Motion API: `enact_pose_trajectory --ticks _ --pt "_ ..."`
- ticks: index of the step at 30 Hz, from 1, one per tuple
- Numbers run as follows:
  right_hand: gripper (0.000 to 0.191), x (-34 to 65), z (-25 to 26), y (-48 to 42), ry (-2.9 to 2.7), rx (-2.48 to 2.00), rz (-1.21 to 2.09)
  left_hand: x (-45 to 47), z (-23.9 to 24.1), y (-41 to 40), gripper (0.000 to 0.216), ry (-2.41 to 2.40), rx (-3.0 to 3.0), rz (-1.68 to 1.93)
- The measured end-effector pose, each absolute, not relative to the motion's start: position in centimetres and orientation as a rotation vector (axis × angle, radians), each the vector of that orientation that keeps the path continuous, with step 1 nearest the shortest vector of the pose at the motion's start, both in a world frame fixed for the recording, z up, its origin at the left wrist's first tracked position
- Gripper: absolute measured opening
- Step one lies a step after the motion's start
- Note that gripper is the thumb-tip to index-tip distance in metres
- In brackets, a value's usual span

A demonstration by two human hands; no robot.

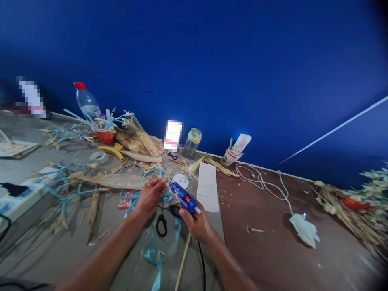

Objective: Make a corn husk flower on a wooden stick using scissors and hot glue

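Observation:
My right hand [198, 222] is closed around a blue hot glue gun [184, 197], its nozzle pointing up and left toward my other hand. A white glue stick shows at the gun's back end, and a black cord runs down from below. Close to the nozzle, my left hand [152, 195] is pinched; what its fingertips hold is too small to make out. Beneath the hands lie black-handled scissors [161, 225] and light blue ribbon [154, 254]. A long dried husk [112, 181] lies left of my left hand.
Blue-wrapped stems [65, 190], a power strip [26, 198], a red cup [105, 136] and a bottle [86, 101] stand or lie left. Behind are a glass jar [191, 144] and a white cup [230, 156]. White paper [207, 188] and a white cable [262, 180] lie right.

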State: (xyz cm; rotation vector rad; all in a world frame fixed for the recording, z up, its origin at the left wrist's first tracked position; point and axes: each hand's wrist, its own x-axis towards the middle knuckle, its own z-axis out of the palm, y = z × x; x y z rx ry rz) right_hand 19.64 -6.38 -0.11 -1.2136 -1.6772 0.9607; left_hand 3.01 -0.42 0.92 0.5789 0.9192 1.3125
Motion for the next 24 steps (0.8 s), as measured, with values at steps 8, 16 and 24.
enact_pose_trajectory --ticks 8,16,24 --pt "0.022 19.78 0.25 -6.46 -1.756 -1.22 0.886 2.96 0.79 -0.24 0.027 0.886 0.553 1.318" --pt "0.023 19.78 -0.12 -6.48 -1.72 -1.265 0.888 3.03 1.02 -0.34 0.028 0.917 0.519 1.311" --pt "0.024 19.75 -0.14 -6.47 -1.719 -1.255 0.912 3.1 0.9 -0.34 0.027 0.926 0.536 1.325"
